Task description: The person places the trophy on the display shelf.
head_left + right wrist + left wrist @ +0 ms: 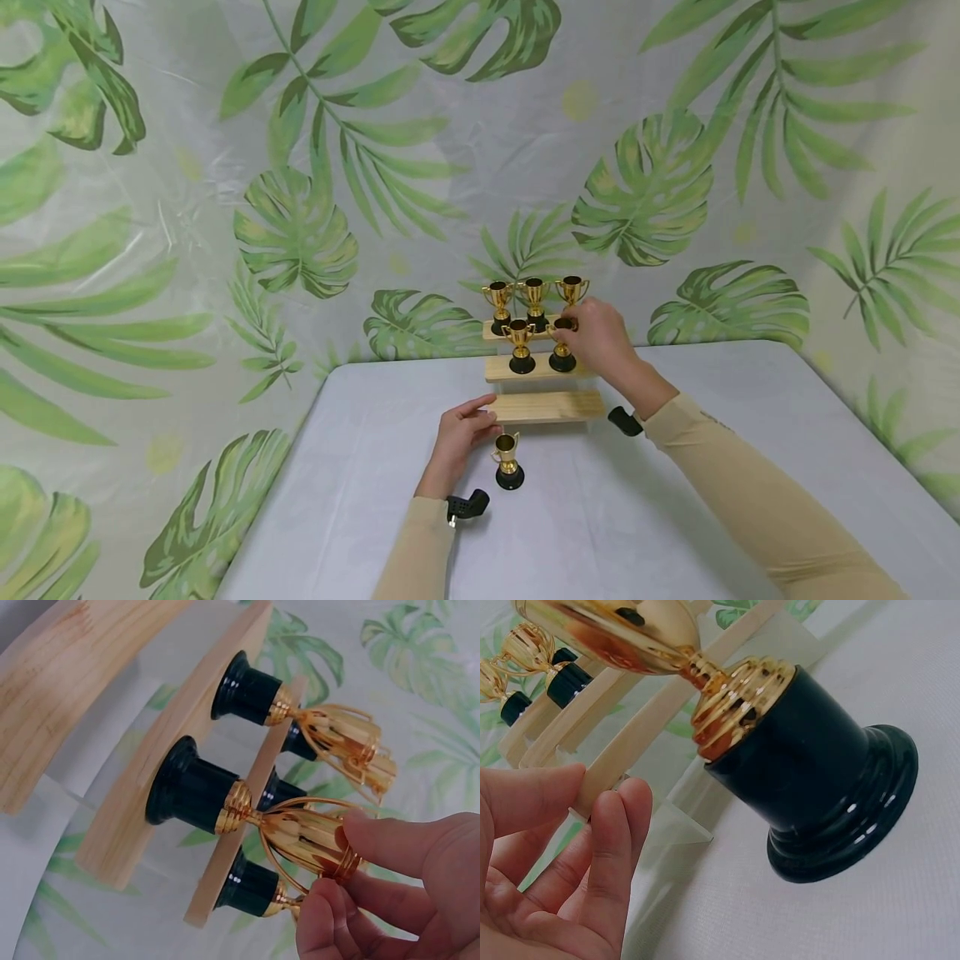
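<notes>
My right hand [600, 335] pinches the rim of a small gold trophy [311, 836], whose black base stands on the middle step [536, 367] of a wooden tiered stand. Another trophy [520, 346] is to its left on that step. On the top step [492, 330] stand several more, including a trophy [535, 302] in the middle. With thumb and fingertips, my left hand [461, 435] pinches the left end of the bottom step [547, 407]. Close to that hand, a single trophy [508, 462] stands upright on the table, large in the left wrist view.
A white cloth covers the table [360, 467]. Behind it hangs a leaf-printed sheet [510, 142]. Pale, see-through supports [679, 817] hold up the wooden steps. Each wrist carries a black device, such as the wrist camera [468, 504] on the left.
</notes>
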Motion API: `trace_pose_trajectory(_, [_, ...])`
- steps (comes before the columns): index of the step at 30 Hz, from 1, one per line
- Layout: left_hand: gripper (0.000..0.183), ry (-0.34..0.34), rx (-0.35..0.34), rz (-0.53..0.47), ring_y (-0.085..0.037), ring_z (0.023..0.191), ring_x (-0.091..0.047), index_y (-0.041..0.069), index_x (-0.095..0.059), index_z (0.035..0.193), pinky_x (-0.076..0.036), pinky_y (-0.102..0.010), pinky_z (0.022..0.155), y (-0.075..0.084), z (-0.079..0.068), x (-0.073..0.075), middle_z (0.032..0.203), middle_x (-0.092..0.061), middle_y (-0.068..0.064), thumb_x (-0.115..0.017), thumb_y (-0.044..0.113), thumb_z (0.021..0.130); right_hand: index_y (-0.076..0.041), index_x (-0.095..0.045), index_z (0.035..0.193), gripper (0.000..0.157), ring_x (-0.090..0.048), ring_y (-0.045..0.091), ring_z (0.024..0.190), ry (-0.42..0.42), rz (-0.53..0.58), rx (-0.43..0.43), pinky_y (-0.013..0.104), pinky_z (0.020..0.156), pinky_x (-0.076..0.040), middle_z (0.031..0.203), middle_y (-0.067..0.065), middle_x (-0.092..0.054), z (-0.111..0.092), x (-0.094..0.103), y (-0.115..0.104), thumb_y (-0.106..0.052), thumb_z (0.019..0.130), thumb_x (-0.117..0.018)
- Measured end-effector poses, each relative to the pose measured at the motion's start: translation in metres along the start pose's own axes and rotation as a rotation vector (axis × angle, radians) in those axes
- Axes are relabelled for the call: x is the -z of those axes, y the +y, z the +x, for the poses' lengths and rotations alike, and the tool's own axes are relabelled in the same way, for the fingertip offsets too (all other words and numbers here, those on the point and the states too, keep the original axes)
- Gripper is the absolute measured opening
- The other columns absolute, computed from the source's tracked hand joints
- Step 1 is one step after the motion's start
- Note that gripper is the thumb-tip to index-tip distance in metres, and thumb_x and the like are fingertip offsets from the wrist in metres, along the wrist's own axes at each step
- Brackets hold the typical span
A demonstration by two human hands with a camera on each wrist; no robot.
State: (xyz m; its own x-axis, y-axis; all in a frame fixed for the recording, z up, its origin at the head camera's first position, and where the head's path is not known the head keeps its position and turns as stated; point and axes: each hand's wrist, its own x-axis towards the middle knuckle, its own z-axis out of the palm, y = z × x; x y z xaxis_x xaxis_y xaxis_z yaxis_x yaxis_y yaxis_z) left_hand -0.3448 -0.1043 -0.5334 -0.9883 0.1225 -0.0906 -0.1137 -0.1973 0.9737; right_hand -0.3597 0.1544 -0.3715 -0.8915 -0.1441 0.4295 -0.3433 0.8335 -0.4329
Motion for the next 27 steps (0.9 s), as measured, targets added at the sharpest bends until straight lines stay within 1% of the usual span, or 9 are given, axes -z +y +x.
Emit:
trace_pose_trajectory(5, [0.036,-0.001,-0.008,0.002,-0.020,0.077,-0.072,0.005,-0.070,0.127,-0.059,-0.038,0.085,-0.0001,-0.0004,-0.0003,0.089,-0.069,-0.010,-0.072,0.003,0.091,0.000,-0.076,0.112,0.030,-0.065,0.034,0.091,0.011,-0.014,0.015,0.049,0.074,-0.056,0.104,0.018,-0.069,0.0033,-0.0016,0.0026,-0.020,0.089,-0.079])
trace_pose_trajectory(9, [0.038,0.000,0.001,0.007,-0.021,0.078,-0.072,0.005,-0.069,0.128,-0.059,-0.039,0.087,-0.0007,-0.0007,-0.0003,0.090,-0.069,-0.010,-0.073,0.004,0.091,0.001,-0.074,0.115,0.032,-0.064,0.035,0.096,0.012,-0.012,0.004,0.051,0.077,-0.056,0.108,0.019,-0.069,0.0045,-0.0039,0.0044,-0.020,0.091,-0.078])
trace_pose_trajectory(12, [0.038,0.002,0.013,0.007,-0.021,0.079,-0.072,0.006,-0.069,0.129,-0.059,-0.039,0.088,-0.0010,-0.0005,-0.0003,0.090,-0.069,-0.010,-0.074,0.005,0.091,0.001,-0.074,0.116,0.032,-0.065,0.035,0.095,0.015,-0.014,0.000,0.050,0.075,-0.056,0.108,0.019,-0.069,0.0046,-0.0047,0.0048,-0.020,0.091,-0.077])
trace_pose_trajectory(17, [0.038,0.005,0.012,0.008,-0.023,0.081,-0.073,0.006,-0.069,0.128,-0.058,-0.040,0.088,-0.0009,0.0001,-0.0002,0.089,-0.068,-0.010,-0.075,0.005,0.090,-0.001,-0.074,0.117,0.032,-0.068,0.033,0.088,0.016,-0.012,-0.004,0.047,0.069,-0.058,0.106,0.017,-0.072,0.0060,-0.0055,0.0052,-0.020,0.092,-0.076])
trace_pose_trajectory(27, [0.038,0.007,0.000,0.010,-0.023,0.079,-0.073,0.005,-0.069,0.128,-0.059,-0.038,0.086,0.0003,0.0001,-0.0004,0.088,-0.069,-0.010,-0.073,0.004,0.090,-0.001,-0.073,0.119,0.034,-0.067,0.034,0.093,0.010,0.006,-0.007,0.048,0.072,-0.057,0.111,0.018,-0.071,0.0068,-0.0073,0.0030,-0.022,0.092,-0.076])
